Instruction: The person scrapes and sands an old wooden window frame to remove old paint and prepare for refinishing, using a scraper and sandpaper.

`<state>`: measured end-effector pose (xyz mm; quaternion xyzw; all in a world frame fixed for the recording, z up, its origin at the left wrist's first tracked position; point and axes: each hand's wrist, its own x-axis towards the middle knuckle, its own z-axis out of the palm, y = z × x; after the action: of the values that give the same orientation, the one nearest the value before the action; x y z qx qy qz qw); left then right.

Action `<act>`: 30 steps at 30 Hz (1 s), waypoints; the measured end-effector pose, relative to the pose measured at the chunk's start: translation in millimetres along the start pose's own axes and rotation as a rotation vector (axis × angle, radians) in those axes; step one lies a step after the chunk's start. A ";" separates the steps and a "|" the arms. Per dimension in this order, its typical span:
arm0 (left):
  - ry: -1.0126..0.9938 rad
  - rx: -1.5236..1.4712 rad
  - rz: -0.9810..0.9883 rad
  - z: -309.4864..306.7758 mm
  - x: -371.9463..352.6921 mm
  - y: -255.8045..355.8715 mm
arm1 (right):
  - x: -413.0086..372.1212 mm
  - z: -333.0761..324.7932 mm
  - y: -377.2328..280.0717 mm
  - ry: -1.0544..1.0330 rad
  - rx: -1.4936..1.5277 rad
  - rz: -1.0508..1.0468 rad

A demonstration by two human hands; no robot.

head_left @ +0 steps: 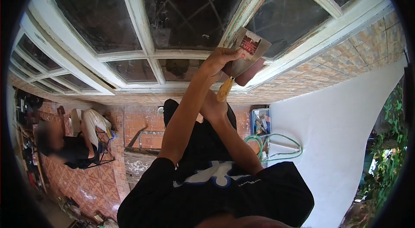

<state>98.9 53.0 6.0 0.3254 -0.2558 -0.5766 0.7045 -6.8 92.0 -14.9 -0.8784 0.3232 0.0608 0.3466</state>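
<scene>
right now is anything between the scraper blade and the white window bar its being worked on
Nothing visible. The scraper blade already lies against the white window bar, with the left hand on the blade. The contact edge itself is hidden under the blade.

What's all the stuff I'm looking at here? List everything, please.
window frame: one, peeling white, dark panes, top
scraper: one, metal blade, yellow handle, against the frame
hose: one, green, right of centre
crate: one, blue, above the hose
tiles: many, orange-brown, centre
plants: several, green, right edge
seated person: one, dark top, left
left hand: one, on the scraper
right hand: one, by the handle, grip hidden
</scene>
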 end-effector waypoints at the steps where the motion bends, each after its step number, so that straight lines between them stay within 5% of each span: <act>1: 0.039 0.072 -0.002 -4.2 1.3 -7.2 | -7.8 6.4 7.8 0.056 -0.092 -0.057; 5: 0.224 0.333 0.118 2.2 -21.7 -19.3 | -23.7 37.5 95.7 0.296 -0.489 -0.302; 7: 0.337 0.458 0.248 16.3 -40.0 -22.8 | -25.4 32.1 112.0 0.245 0.156 -0.376; 9: 0.389 0.606 0.392 17.5 -48.7 -34.0 | -35.9 24.2 111.5 -0.044 1.630 -0.300; 12: 0.393 0.518 0.399 25.3 -52.0 -51.8 | -39.7 9.7 99.4 0.109 1.051 -0.407; 15: 0.505 0.633 0.442 36.4 -57.4 -54.3 | -28.7 25.7 95.6 0.262 0.959 -0.336; 20: 0.561 0.797 0.565 49.8 -69.6 -54.1 | -22.6 49.4 95.8 0.221 1.109 -0.409; 23: 0.712 0.866 0.670 52.7 -73.1 -61.5 | -31.2 17.6 67.2 0.403 0.986 -0.511; 30: 0.967 0.853 0.844 48.9 -69.4 -21.0 | -24.1 -25.6 73.3 0.354 1.400 -0.270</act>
<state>35.2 110.3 23.4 0.6595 -0.2219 0.0960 0.7118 -73.4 47.7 -29.5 -0.4801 0.2266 -0.3460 0.7736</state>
